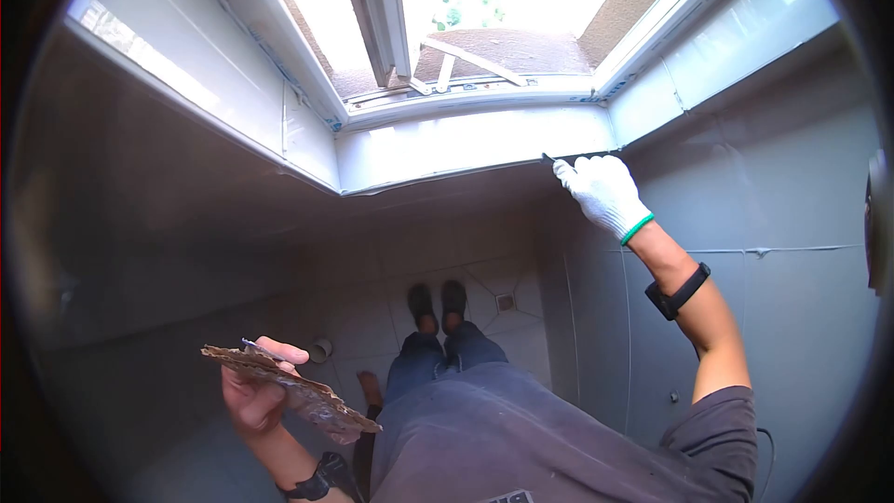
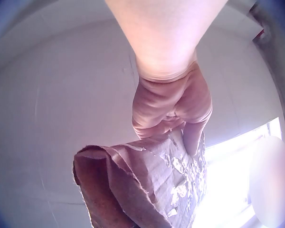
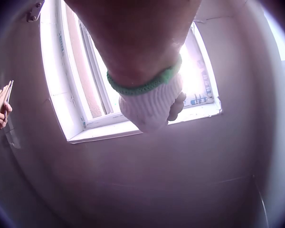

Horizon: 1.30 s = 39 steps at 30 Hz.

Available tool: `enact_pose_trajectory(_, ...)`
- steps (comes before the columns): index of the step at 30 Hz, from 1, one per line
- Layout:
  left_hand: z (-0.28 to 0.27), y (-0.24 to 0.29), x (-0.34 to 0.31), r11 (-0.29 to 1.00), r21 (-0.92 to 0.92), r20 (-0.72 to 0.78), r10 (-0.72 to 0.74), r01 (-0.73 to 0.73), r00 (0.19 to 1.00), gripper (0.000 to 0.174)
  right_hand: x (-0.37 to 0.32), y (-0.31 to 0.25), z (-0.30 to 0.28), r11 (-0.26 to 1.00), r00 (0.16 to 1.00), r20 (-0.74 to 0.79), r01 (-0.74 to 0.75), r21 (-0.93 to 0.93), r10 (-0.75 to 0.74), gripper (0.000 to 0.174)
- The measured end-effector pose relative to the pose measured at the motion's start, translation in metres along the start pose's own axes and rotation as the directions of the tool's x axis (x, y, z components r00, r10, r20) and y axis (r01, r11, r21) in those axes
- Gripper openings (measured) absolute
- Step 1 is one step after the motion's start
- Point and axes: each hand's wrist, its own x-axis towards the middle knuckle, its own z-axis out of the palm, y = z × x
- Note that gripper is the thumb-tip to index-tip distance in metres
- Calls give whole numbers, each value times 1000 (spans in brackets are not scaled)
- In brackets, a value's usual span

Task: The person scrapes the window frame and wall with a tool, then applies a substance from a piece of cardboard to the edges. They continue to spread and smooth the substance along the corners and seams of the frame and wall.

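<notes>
My bare left hand (image 1: 253, 399) grips a folded, ragged piece of brown cardboard (image 1: 326, 402) at lower left in the head view. Pale, flaky smears cover part of the cardboard (image 2: 154, 171) in the left wrist view, where the thumb presses on its face. My right hand (image 1: 603, 196), in a white knit glove with a green cuff, is at the front edge of the white window sill (image 1: 466, 142), near its right corner. Its fingers curl round a small tool (image 1: 547, 158); only a dark, thin tip shows, and the glove hides the remainder.
Above the sill stands a window sash (image 1: 377, 14), swung open on a metal stay arm (image 1: 475, 61). Grey tiled walls (image 1: 745, 196) surround the opening. On the tiled floor are a small roll-like object (image 1: 319, 349) and a square drain (image 1: 505, 302) near the person's feet.
</notes>
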Motion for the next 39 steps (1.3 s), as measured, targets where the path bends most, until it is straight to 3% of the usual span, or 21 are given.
enact_pose_trajectory(3, 9, 6, 3, 1000, 23, -12, -20, 20, 1000, 33, -11, 12, 5, 998, 999, 33, -13, -58, 15, 24)
enact_pose_trajectory(10, 24, 15, 6, 998, 50, -10, -49, 49, 999, 34, -27, 8, -7, 993, 993, 29, -111, 39, 110, 28)
enact_pose_trajectory(13, 35, 20, 7, 994, 110, -24, -27, 30, 999, 34, -37, -3, -13, 905, 960, -79, -222, 364, 267, 33)
enact_pose_trajectory(14, 38, 19, 9, 994, 86, -55, -70, 74, 996, 35, -39, -10, -19, 680, 911, 56, -344, 648, 408, 35)
enact_pose_trajectory(15, 41, 14, 13, 991, 59, -87, -112, 118, 990, 36, -37, -19, -35, 357, 847, 233, -430, 829, 478, 38)
enact_pose_trajectory(16, 33, 11, 14, 989, 32, -133, -142, 147, 981, 37, -24, -35, -51, -10, 788, 415, -461, 887, 454, 40)
enact_pose_trajectory(17, 28, 8, 16, 982, 11, -122, -186, 189, 975, 45, -22, -47, -63, -379, 721, 591, -465, 800, 361, 43)
enact_pose_trajectory(18, 31, 7, 18, 978, -14, -139, -207, 207, 968, 43, -22, -57, -69, -462, 777, 545, -376, 803, 315, 46)
enact_pose_trajectory(22, 43, -3, 27, 960, -117, -212, -275, 255, 938, 40, -6, -104, -107, -652, 841, 511, -289, 701, 177, 48)
enact_pose_trajectory(25, 42, -9, 27, 950, -213, -221, -274, 228, 936, 32, 9, -144, -138, -588, 871, 484, -345, 731, 90, 44)
enact_pose_trajectory(27, 34, -17, 20, 941, -285, -255, -257, 181, 932, 29, 15, -170, -160, -403, 906, 420, -362, 840, 61, 38)
enact_pose_trajectory(28, 31, -21, 16, 930, -332, -251, -249, 158, 935, 28, 16, -181, -152, -291, 977, 208, -184, 939, 54, 36)
enact_pose_trajectory(29, 35, -27, 14, 921, -366, -257, -239, 135, 936, 28, 14, -187, -151, -190, 995, 94, -85, 978, 42, 35)
enact_pose_trajectory(31, 33, -30, 10, 900, -425, -255, -224, 99, 941, 29, 14, -200, -145, 31, 992, -125, 124, 992, 10, 38)
enact_pose_trajectory(33, 34, -32, 7, 884, -463, -270, -214, 68, 939, 30, 20, -211, -152, 167, 953, -303, 300, 939, -4, 41)
enact_pose_trajectory(35, 34, -35, 3, 867, -498, -284, -200, 34, 938, 30, 23, -221, -158, 299, 935, -350, 351, 887, -60, 48)
enact_pose_trajectory(37, 33, -40, 1, 850, -526, -291, -192, 11, 937, 31, 26, -227, -150, 328, 876, -465, 481, 813, -130, 56)
enact_pose_trajectory(39, 38, -37, 0, 859, -513, -316, -186, -3, 931, 31, 23, -222, -157, 413, 889, -409, 458, 787, -206, 62)
